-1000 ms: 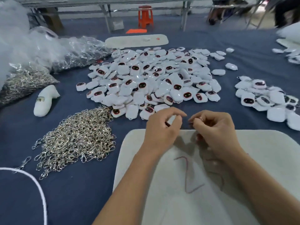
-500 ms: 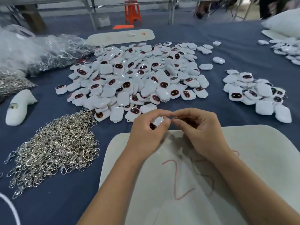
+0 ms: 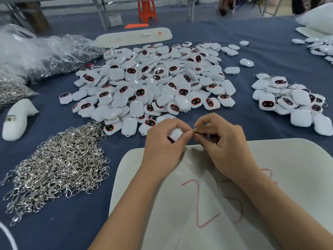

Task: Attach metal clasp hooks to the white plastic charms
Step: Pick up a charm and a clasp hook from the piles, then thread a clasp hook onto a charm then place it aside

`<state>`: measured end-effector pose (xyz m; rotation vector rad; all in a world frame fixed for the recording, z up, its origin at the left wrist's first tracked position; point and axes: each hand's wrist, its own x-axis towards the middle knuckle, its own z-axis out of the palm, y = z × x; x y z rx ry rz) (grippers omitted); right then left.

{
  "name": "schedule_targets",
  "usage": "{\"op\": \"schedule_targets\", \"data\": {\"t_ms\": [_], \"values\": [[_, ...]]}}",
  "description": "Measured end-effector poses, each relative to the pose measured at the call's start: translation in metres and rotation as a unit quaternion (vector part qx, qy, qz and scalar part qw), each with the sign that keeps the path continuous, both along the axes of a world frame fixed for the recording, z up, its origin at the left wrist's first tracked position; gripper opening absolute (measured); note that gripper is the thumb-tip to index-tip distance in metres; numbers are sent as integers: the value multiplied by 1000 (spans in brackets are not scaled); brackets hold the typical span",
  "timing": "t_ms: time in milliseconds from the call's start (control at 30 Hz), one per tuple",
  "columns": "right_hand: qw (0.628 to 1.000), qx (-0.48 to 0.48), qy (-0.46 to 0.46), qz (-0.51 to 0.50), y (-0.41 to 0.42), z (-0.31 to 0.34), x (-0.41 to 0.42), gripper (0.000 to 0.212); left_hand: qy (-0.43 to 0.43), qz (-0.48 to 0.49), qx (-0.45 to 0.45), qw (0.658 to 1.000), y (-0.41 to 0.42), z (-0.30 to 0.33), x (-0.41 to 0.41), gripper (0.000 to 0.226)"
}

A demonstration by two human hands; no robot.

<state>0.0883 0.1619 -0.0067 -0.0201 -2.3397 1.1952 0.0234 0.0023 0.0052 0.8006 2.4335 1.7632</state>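
Note:
My left hand (image 3: 163, 147) grips a white plastic charm (image 3: 175, 133) between thumb and fingers, most of it hidden in the palm. My right hand (image 3: 223, 143) pinches a small metal clasp hook (image 3: 194, 131) at its fingertips, right against the charm's edge. Both hands hover over the far edge of a white foam board (image 3: 270, 177). A big heap of white charms (image 3: 153, 83) with dark red-rimmed faces lies beyond the hands. A pile of loose silver clasp hooks (image 3: 57, 163) lies to the left. A smaller heap of charms with hooks on them (image 3: 288, 100) lies to the right.
The table has a blue cloth (image 3: 54, 228). Clear plastic bags of hooks (image 3: 45, 56) fill the far left. A white foam piece (image 3: 17, 120) lies at the left, a long white board (image 3: 133, 38) at the back. More charms (image 3: 320, 49) sit far right.
The view has shifted, so the piles sit further left in frame. My hands have stayed together above the board, the right fingertips now bringing the hook against the charm.

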Motion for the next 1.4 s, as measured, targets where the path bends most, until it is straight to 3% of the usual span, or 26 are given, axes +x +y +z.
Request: {"op": "schedule_targets", "data": {"t_ms": [100,267,467,533,633,700,1033,1167,1300,1400], "values": [[1000,-29,-3,5,0,0,0,10,43,21,-10,999,1,-3,-1,15],[998,-59,-8,17,4,3,1,12,116,4,11,993,3,-6,-2,8],[996,-80,15,25,4,6,5,12,5,-25,100,995,6,-5,1,17],[998,-48,36,13,4,6,5,13,20,-17,90,996,6,-4,3,16],[998,22,56,9,3,6,4,14,153,14,19,988,4,-4,5,9],[996,66,62,-1,2,6,4,16,198,34,-14,980,3,-4,6,8],[976,203,76,4,2,7,0,10,266,48,-71,960,-2,-3,3,5],[987,151,60,1,3,5,1,16,255,54,-77,962,-1,-4,1,8],[997,65,13,-30,5,4,4,48,176,42,25,983,2,-2,0,17],[1000,-9,23,4,8,7,4,37,116,34,90,989,3,0,-1,17]]}}
